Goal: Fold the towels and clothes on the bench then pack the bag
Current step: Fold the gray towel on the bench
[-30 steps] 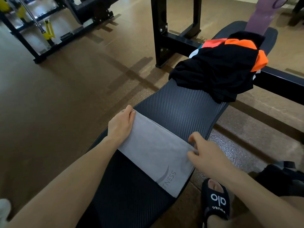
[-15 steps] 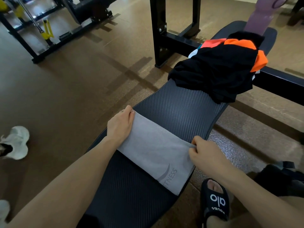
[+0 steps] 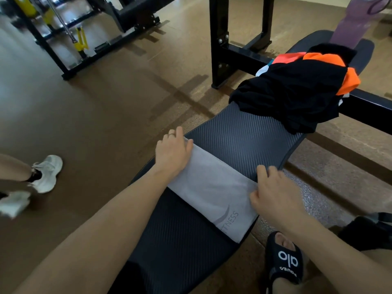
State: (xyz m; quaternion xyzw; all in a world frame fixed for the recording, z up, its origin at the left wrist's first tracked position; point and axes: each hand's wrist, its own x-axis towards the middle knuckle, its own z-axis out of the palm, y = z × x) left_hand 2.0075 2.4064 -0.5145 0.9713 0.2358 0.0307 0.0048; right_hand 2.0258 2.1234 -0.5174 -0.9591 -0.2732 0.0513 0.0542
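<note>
Black slide sandal [image 3: 285, 259], white sneakers [image 3: 45, 174], purple bottle [image 3: 352, 20], black rack [image 3: 235, 39]

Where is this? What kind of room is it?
Most likely a gym. There is a padded bench, black metal racks with a barbell, and a grey towel printed with letters that look like "fitness".

Bare forearms, a thin ring [image 3: 171, 134] on the left hand [image 3: 172, 154], and a black slide sandal [image 3: 285, 261] with white lettering.
</note>
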